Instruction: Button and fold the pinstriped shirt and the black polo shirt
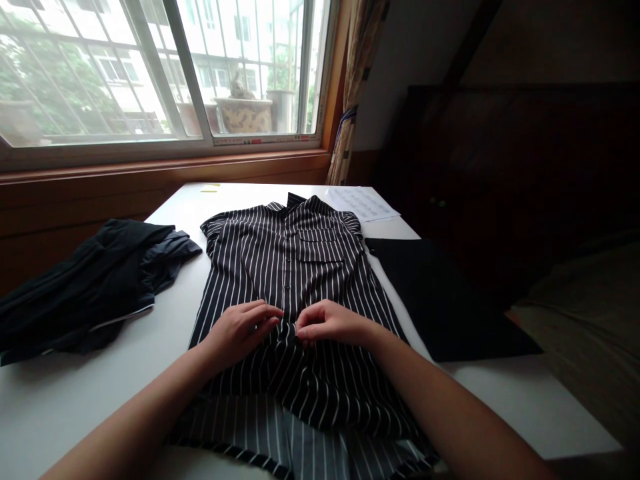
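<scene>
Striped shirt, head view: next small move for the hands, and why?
Probably line up the front edges between the fingertips: the left hand and right hand are close together at the striped shirt's centre front, below its visible buttons, and the cloth there is bunched. Any button under the fingers is hidden.

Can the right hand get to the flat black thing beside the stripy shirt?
Probably yes. The flat black thing lies just right of the striped shirt, and nothing tall stands between it and the right hand.
</scene>
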### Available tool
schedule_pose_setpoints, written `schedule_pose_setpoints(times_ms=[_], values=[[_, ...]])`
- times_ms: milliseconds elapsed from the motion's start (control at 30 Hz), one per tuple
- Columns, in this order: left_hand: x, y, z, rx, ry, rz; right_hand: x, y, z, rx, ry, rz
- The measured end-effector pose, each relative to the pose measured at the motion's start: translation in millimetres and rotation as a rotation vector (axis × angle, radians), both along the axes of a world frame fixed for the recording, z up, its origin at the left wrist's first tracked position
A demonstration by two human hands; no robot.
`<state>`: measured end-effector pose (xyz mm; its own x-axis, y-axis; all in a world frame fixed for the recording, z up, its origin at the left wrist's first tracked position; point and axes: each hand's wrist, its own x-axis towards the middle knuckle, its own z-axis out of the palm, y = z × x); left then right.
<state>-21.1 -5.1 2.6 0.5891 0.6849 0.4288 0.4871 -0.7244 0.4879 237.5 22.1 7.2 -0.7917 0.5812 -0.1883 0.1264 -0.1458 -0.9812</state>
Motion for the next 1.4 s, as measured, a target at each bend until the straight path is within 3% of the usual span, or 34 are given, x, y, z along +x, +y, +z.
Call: schedule_pose_setpoints(times_ms=[133,267,333,533,667,833,967,1100,1300,1400], values=[[-3.9,8.6,-3.3,0.070,0.065,0.153,1.6,4.5,-3.9,0.156,-0.017,-0.083],[-13.8,16.8,-8.0,0.119,0.198,0.355,4.6,12.7,-11.0,0.559,-0.150,-0.294],[-21.3,20.7,-10.6,0.118,0.257,0.469,6.2,16.2,-14.8,0.745,-0.207,-0.331],[-48.5,31.6,-16.4,0.088,0.343,0.738,6.5,16.1,-19.6,1.024,-0.345,-0.280],[-61.7,37.8,-18.2,0.061,0.345,0.778,3.9,15.8,-21.5,1.083,-0.386,-0.199],[-65.9,44.4,-16.2,-0.113,0.124,0.638,2.5,18.8,-24.7,0.969,-0.311,-0.141],[-60.7,42.1,-8.5,-0.234,-0.009,0.387,5.6,17.7,-22.0,0.856,-0.298,-0.124],[-48.9,32.9,-3.2,-0.358,-0.092,0.149,12.7,14.6,-12.9,0.729,-0.330,-0.072],[-23.2,12.5,-2.8,-0.505,-0.138,-0.084,36.7,5.5,3.0,0.596,-0.430,0.035],[-6.8,-2.8,7.7,-0.519,-0.143,-0.267,55.9,1.9,9.1,0.513,-0.483,0.091]])
